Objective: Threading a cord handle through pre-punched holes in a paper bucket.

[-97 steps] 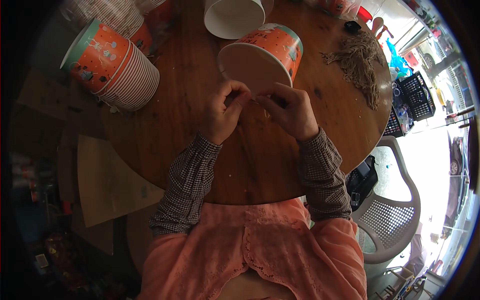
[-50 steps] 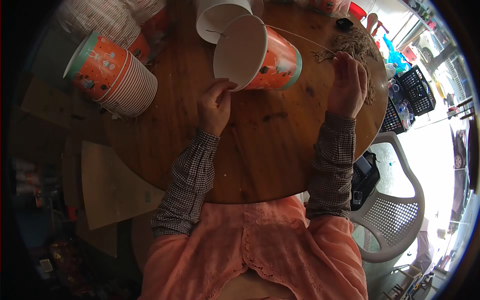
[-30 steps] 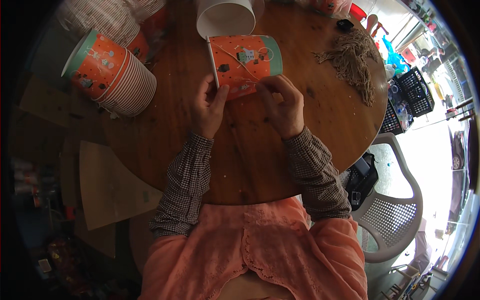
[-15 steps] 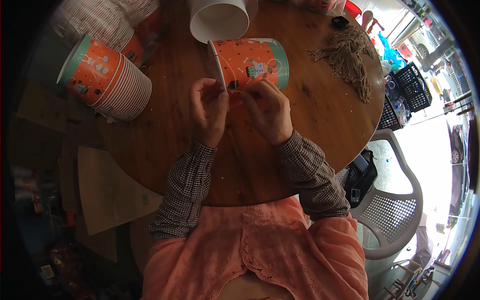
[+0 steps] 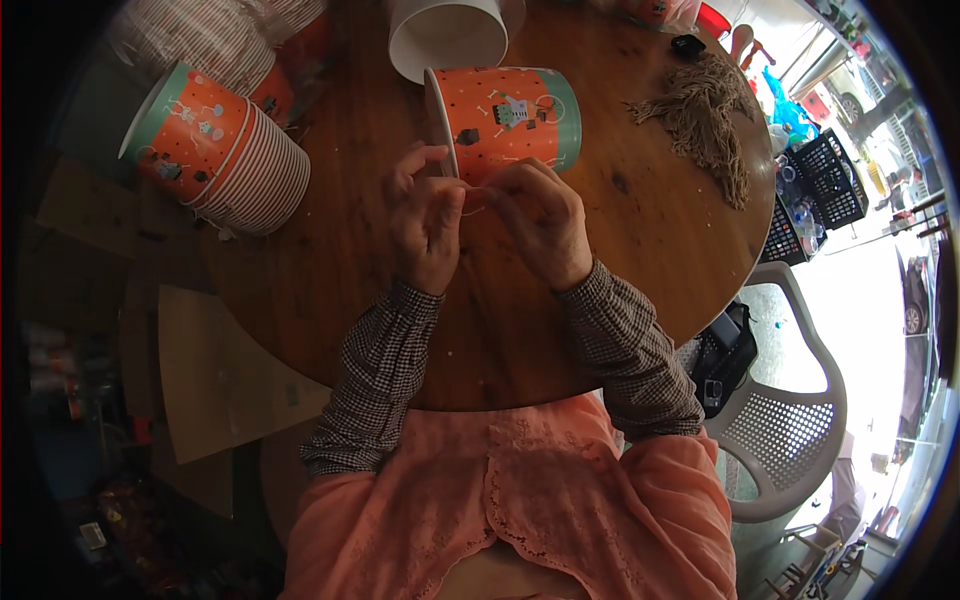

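An orange paper bucket (image 5: 518, 118) with a green base band and cartoon prints lies on its side on the round wooden table (image 5: 510, 340), its white rim facing left. Just below that rim, my hands meet over a thin pale string (image 5: 476, 211). My left hand (image 5: 424, 225) pinches at it with thumb and forefinger, the other fingers partly raised beside the rim. My right hand (image 5: 548, 228) is closed, thumb and forefinger pressed together on the string, close to the bucket's lower side. The fingertips hide most of the string.
A nested stack of matching buckets (image 5: 245, 165) lies at the left, with plastic-wrapped stacks (image 5: 195, 55) behind. A white bucket (image 5: 448, 45) stands beyond the orange one. Tan cords (image 5: 705, 115) are heaped at the right near a small black object (image 5: 688, 45). A grey chair (image 5: 790, 430) stands at the right.
The bucket has rolled slightly, its printed figure moving upward. My hands have drawn a little away from the rim and closer together, with the string between them.
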{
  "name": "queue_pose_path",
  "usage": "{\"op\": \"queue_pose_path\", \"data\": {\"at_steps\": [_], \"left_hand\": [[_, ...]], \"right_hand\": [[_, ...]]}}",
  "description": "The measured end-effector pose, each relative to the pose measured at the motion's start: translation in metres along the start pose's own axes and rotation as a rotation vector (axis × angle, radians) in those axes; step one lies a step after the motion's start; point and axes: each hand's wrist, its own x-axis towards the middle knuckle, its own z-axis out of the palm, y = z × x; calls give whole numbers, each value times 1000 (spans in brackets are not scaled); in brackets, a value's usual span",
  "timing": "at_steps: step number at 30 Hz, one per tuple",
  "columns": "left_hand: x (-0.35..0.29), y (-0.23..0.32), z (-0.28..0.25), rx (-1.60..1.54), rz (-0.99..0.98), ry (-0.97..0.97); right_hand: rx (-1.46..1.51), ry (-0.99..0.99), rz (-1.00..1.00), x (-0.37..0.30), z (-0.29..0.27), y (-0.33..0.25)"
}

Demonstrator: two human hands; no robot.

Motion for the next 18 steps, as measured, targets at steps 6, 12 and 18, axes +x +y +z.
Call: {"op": "queue_pose_path", "data": {"at_steps": [6,12,18], "left_hand": [[2,1,3,92,21,-7],[1,3,4,35,-11,2],[3,4,5,0,6,-15]], "right_hand": [[-23,-52,22,0,0,3],[-11,-39,88,-1,1,3],[62,-104,146,-2,-2,4]]}}
